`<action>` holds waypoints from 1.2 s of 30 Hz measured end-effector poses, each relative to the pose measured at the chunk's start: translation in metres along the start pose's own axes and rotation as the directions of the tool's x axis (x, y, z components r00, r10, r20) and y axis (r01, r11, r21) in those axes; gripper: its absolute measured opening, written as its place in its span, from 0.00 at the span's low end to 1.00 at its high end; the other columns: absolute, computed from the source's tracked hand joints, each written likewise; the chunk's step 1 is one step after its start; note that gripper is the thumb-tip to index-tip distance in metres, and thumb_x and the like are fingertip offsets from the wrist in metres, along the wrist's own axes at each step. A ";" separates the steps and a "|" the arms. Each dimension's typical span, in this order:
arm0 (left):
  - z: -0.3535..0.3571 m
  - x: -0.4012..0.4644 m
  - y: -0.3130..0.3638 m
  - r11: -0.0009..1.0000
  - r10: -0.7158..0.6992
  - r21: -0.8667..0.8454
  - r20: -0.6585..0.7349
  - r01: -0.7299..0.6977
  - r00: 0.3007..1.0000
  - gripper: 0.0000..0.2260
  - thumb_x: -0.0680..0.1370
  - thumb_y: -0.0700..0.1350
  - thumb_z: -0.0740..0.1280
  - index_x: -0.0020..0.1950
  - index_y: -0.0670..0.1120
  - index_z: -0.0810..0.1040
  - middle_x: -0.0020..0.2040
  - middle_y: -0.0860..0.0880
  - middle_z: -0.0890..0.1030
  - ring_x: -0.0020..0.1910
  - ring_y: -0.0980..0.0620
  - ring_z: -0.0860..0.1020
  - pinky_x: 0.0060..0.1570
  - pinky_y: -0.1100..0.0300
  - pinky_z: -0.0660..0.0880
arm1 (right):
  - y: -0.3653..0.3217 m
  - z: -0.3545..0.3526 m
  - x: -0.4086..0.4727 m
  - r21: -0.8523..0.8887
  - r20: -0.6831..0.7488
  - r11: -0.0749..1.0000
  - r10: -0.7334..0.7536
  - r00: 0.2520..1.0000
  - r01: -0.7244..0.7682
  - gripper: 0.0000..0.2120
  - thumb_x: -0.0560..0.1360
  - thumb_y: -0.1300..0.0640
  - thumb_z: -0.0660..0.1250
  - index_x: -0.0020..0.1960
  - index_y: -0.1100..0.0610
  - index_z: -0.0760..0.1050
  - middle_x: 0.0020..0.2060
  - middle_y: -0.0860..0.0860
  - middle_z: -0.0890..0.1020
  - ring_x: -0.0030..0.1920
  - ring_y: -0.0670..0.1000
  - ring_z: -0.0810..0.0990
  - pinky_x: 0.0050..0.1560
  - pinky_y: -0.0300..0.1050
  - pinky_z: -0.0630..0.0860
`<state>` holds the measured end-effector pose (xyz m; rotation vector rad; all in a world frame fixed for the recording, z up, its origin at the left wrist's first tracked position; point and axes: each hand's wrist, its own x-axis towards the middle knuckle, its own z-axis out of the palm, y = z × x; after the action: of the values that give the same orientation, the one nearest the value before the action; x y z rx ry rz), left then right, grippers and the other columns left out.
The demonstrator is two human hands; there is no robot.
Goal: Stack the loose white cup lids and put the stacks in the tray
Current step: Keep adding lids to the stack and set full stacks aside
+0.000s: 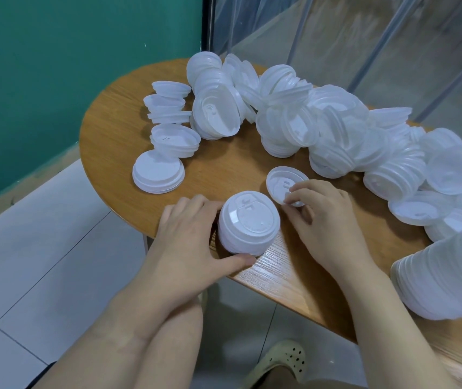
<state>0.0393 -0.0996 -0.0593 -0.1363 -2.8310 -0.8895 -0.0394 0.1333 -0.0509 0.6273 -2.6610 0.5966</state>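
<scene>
Pictured at a rounded wooden bench (129,113) set against a teal wall (56,66): a short stack of white cup lids (248,223) held at the near edge, left hand (187,234) curled round its left flank, thumb along the base, fingers at the far side. Just beyond and to the right, touching nothing but the bench and the fingers on it, a single loose lid (283,183) lying flat, underside up. Right hand (325,217) nearer to it by far, fingertips (294,196) pinching its near rim in a narrow grip.

Coming move, by the look of it: lift the single lid, carry it a short way left and toward the body, seat it on the stack top. Lid round, so no long axis to line up; only its facing matters, and it seems to lie the opposite way up to the stack's top lid, so a flip looks needed.

Beyond, a sprawling heap of loose lids (336,130) across the far and right side of the bench, several small stacks (168,113) at far left, and a long sideways stack (443,279) at the right edge. Bare wood between the hands. No tray in view. Grey floor tiles (42,248) below, a clear plastic curtain (350,37) behind.
</scene>
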 end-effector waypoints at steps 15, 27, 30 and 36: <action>-0.001 0.000 0.001 1.000 0.010 0.005 0.009 -0.010 1.000 0.35 0.63 0.77 0.65 0.62 0.58 0.75 0.50 0.60 0.71 0.51 0.58 0.67 0.53 0.59 0.60 | -0.014 -0.032 0.003 0.737 0.147 0.432 0.649 0.747 -0.520 0.05 0.79 0.55 0.72 0.49 0.52 0.87 0.41 0.49 0.87 0.41 0.49 0.84 0.44 0.45 0.81; 0.000 0.000 0.001 1.000 0.003 0.011 0.007 -0.003 1.000 0.34 0.63 0.77 0.66 0.61 0.59 0.75 0.50 0.60 0.71 0.51 0.57 0.68 0.53 0.57 0.62 | -0.008 -0.023 -0.002 0.309 0.032 0.753 0.603 0.797 -0.581 0.07 0.79 0.50 0.65 0.48 0.48 0.82 0.39 0.46 0.85 0.46 0.47 0.83 0.47 0.49 0.79; -0.001 0.000 0.002 1.000 0.001 0.011 0.006 -0.001 1.000 0.34 0.63 0.77 0.65 0.62 0.59 0.75 0.50 0.60 0.72 0.51 0.56 0.68 0.54 0.56 0.63 | -0.011 -0.023 -0.004 0.228 0.058 0.840 0.493 0.868 -0.493 0.14 0.77 0.48 0.71 0.60 0.51 0.80 0.53 0.46 0.83 0.55 0.46 0.79 0.54 0.45 0.74; -0.001 0.000 0.001 1.000 0.000 0.008 0.008 0.000 1.000 0.34 0.63 0.77 0.66 0.62 0.59 0.74 0.50 0.61 0.72 0.51 0.57 0.68 0.54 0.56 0.63 | -0.011 -0.020 -0.008 0.155 0.233 0.910 0.345 0.909 -0.385 0.35 0.70 0.43 0.79 0.73 0.47 0.71 0.66 0.42 0.76 0.66 0.45 0.73 0.67 0.50 0.72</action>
<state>0.0394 -0.0990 -0.0583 -0.1389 -2.8411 -0.8799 -0.0224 0.1362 -0.0337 0.2395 -2.9606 0.9582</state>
